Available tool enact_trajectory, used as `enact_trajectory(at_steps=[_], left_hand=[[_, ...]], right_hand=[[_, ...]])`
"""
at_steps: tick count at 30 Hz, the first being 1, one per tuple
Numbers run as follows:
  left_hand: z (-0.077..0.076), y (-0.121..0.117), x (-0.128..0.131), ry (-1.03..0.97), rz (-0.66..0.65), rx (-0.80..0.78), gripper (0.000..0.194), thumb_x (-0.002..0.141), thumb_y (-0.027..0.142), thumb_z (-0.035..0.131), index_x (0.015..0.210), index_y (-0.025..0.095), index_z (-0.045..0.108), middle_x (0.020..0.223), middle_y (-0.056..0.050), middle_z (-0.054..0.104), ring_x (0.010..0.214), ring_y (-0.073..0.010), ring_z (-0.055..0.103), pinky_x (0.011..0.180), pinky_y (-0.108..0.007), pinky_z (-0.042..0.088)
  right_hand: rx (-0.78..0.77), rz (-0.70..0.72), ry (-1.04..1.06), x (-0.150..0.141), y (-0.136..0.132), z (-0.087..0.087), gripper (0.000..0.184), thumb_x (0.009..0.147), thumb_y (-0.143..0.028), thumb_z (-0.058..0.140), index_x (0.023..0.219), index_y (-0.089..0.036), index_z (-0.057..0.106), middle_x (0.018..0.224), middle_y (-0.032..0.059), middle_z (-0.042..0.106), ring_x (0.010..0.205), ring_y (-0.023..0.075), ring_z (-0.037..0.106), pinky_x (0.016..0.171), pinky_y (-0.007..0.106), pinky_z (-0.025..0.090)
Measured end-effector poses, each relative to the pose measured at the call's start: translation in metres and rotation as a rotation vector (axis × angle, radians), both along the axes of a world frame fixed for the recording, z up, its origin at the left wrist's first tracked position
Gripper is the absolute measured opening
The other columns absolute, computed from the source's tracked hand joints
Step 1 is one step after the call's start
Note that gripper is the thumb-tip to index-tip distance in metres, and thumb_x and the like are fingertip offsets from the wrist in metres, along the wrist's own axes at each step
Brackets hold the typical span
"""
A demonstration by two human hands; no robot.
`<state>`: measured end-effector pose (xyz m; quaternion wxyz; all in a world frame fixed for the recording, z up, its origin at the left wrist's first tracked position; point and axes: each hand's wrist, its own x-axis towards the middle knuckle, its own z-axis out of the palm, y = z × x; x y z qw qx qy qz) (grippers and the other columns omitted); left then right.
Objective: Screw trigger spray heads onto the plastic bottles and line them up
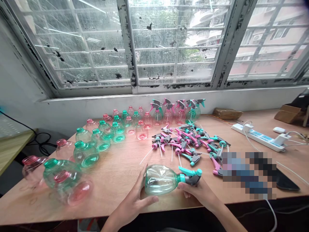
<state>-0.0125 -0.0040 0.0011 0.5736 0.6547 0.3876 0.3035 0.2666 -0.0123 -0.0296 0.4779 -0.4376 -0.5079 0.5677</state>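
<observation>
A clear green spray bottle [161,179] lies sideways between my hands at the table's front edge, its base to the left. Its teal and grey trigger head [190,175] sits on the neck and points right. My left hand [138,196] cups the bottle's base, thumb below and fingers behind. With thumb and fingers, my right hand [196,190] grips the neck and trigger head; some of its fingers are hidden. Just beyond lies a pile of loose pink, teal and grey trigger heads [185,140] with white dip tubes.
Several open green bottles [86,154] and pink bottles [142,130] stand along the left and back. Bottles with trigger heads [181,112] line the wall. At right are a power strip [259,137], cables, a black phone-like object [287,180] and a brown packet [227,113].
</observation>
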Motion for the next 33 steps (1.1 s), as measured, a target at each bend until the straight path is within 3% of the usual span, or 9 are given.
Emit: enact_trajectory(at_steps=[8,15,20,28,33], left_hand=[[-0.0003,0.0012,0.0003,-0.009,-0.012,0.083,0.096,0.094,0.03,0.07,0.162,0.044,0.003,0.175,0.006,0.0,0.16,-0.0268,0.003,0.131,-0.043,0.011],[-0.001,0.0007,0.0007,-0.039,-0.012,0.013,0.105,0.09,0.033,0.075,0.162,0.041,-0.001,0.175,0.001,0.004,0.16,-0.029,0.004,0.13,-0.046,0.015],[-0.0007,0.0007,-0.0004,-0.034,-0.014,-0.006,0.098,0.094,0.037,0.07,0.163,0.038,0.0,0.174,-0.001,0.009,0.16,-0.0283,0.006,0.131,-0.047,0.01],[-0.0048,0.0008,-0.0007,-0.045,-0.012,0.064,0.092,0.098,0.038,0.065,0.163,0.04,0.001,0.175,0.003,0.004,0.16,-0.0286,0.004,0.131,-0.044,0.013],[-0.002,0.0013,0.0,-0.015,-0.017,0.052,0.104,0.092,0.037,0.074,0.163,0.039,-0.002,0.175,0.0,0.008,0.16,-0.0298,0.003,0.13,-0.048,0.011]], right_hand=[[-0.001,0.01,0.025,-0.0002,-0.0007,0.0012,0.048,0.08,-0.048,0.084,0.114,-0.017,0.074,0.06,-0.0057,0.058,0.053,0.0115,0.05,0.052,0.025,0.044],[0.011,0.027,0.005,-0.0005,-0.0001,0.0024,0.036,0.08,-0.05,0.083,0.089,-0.015,0.076,0.058,-0.0048,0.056,0.053,0.0113,0.049,0.053,0.026,0.043],[0.0,0.022,0.006,-0.0002,0.0001,0.0001,0.043,0.081,-0.049,0.083,0.106,-0.015,0.076,0.06,-0.0052,0.056,0.054,0.0118,0.049,0.053,0.026,0.044],[0.007,0.011,0.02,-0.0001,0.0006,-0.0019,0.043,0.08,-0.05,0.084,0.104,-0.015,0.076,0.057,-0.0046,0.056,0.054,0.0131,0.049,0.052,0.027,0.045],[0.003,0.005,0.042,-0.0007,0.0001,-0.0012,0.045,0.079,-0.049,0.085,0.109,-0.017,0.073,0.062,-0.0049,0.058,0.053,0.0123,0.049,0.052,0.026,0.044]])
